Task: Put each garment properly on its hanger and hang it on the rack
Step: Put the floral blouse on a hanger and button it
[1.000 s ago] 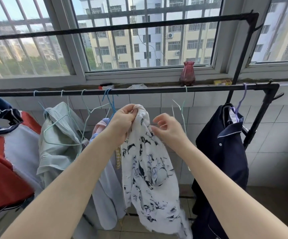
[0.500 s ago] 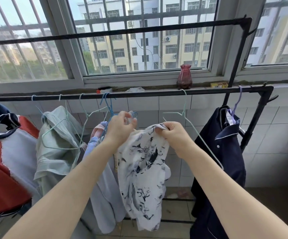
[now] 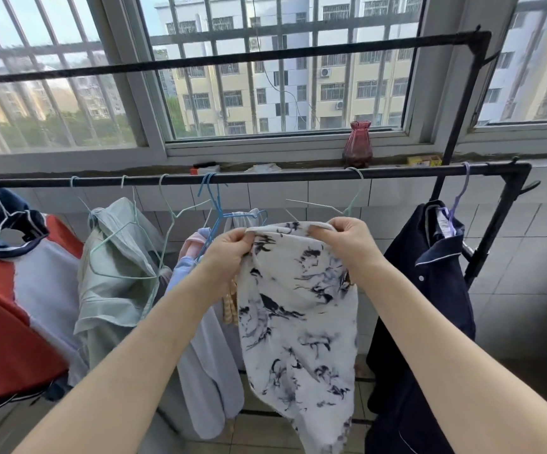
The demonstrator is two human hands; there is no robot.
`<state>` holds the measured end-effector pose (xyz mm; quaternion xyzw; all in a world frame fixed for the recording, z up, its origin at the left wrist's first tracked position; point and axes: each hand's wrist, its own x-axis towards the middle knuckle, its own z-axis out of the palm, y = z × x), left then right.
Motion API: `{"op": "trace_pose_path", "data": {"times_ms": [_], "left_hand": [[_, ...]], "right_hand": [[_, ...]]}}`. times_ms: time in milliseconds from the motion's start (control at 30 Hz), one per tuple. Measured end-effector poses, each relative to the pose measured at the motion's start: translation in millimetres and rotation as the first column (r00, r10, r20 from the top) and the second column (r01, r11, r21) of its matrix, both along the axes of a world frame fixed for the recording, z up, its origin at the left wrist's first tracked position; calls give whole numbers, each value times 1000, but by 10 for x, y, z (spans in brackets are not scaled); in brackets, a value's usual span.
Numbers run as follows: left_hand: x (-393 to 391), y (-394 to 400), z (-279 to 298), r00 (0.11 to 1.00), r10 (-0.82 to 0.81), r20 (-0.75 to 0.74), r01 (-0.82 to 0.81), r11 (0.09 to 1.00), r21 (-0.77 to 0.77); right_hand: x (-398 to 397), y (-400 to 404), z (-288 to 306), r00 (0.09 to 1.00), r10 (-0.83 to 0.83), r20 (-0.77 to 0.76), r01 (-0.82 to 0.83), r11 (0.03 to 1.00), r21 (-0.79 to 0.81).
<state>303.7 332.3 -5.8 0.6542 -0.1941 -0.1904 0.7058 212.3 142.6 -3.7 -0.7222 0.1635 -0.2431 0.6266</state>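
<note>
A white garment with dark ink-like print [image 3: 301, 309] hangs from both my hands below the black rack rail [image 3: 282, 176]. My left hand [image 3: 229, 249] pinches its top edge on the left, and my right hand [image 3: 347, 239] pinches the same edge on the right, stretching it flat between them. A pale green wire hanger [image 3: 347, 204] hooks over the rail just behind my right hand, its arms reaching left above the garment's edge. The lower part of this hanger is hidden by the cloth.
On the rail hang, from the left, a blue, red and white shirt [image 3: 26, 299], a pale green shirt [image 3: 118, 267], light blue and pink clothes on a blue hanger [image 3: 213, 204], and a navy shirt [image 3: 429, 290] on a purple hanger. A red vase [image 3: 358, 144] stands on the sill.
My hands drew apart along the garment's top edge, spreading the bunched cloth flat. The green hanger's arm now sits above the edge instead of slanting down past my right wrist.
</note>
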Motion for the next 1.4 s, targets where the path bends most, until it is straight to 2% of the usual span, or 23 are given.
{"op": "trace_pose_path", "data": {"times_ms": [133,200,267,300,333,400,433,500,567,600,667,767,867,900,933,967,1033,1067,1100,1133,1200,1333,1400], "left_hand": [[-27,-139,66,998,49,-46,-54,994,-97],[-58,-192,129,998,53,-46,-58,990,-125],[-50,-239,152,998,59,-22,-61,992,-111],[-53,-263,166,998,57,-18,-59,992,-110],[-68,-284,187,999,51,-16,-52,992,-116],[-78,-325,203,999,45,-10,-45,991,-126],[-79,-338,203,999,47,-5,-47,991,-127],[-56,-323,207,998,64,24,-61,992,-111],[24,-272,181,989,97,107,-92,994,-52],[82,-237,145,982,115,152,-114,993,-18],[182,-141,68,970,149,191,-162,985,56],[311,10,-81,927,179,330,-265,935,238],[322,74,-164,839,134,527,-424,767,480],[286,69,-170,796,141,589,-485,731,480],[219,53,-146,749,153,645,-520,740,428],[145,30,-105,726,149,671,-494,791,360],[-76,-42,42,823,-7,568,-209,926,313],[-167,-81,86,854,-146,500,-64,923,378],[-242,-116,105,841,-269,470,23,885,466],[-244,-136,68,822,-335,461,45,845,534],[-227,-127,29,835,-319,448,57,861,506],[-142,-52,19,936,-266,232,212,949,233],[-127,-79,56,973,-190,131,179,980,91]], "right_hand": [[-22,34,-85,995,13,-97,-28,987,-159],[-79,80,-68,999,-53,4,52,955,-292],[-149,104,-38,991,-18,129,66,926,-373],[-171,117,-32,994,55,96,-9,906,-423],[-181,150,-41,994,112,-18,-105,856,-505],[-168,211,-132,965,91,-246,-237,709,-664],[-154,222,-166,966,69,-249,-225,702,-676],[-158,225,-159,987,81,-135,-145,809,-570],[-180,205,-40,995,101,-14,-101,954,-282],[-198,193,34,994,108,26,-104,988,-116],[-223,178,161,989,123,77,-133,980,146],[-209,164,244,988,116,102,-139,953,267],[-165,200,246,989,101,108,-133,927,351],[-149,214,241,990,94,105,-127,921,368],[-131,221,237,991,85,103,-118,918,378],[-110,228,239,993,72,98,-104,918,383],[-72,236,241,995,49,91,-81,919,387],[-54,239,238,995,48,90,-80,919,387],[-43,245,239,995,52,90,-83,918,387],[-37,254,240,994,61,95,-93,916,389],[-47,273,255,991,73,109,-110,917,384],[-64,153,242,994,14,105,-50,934,355],[-61,64,184,999,-26,23,21,979,202]]}}
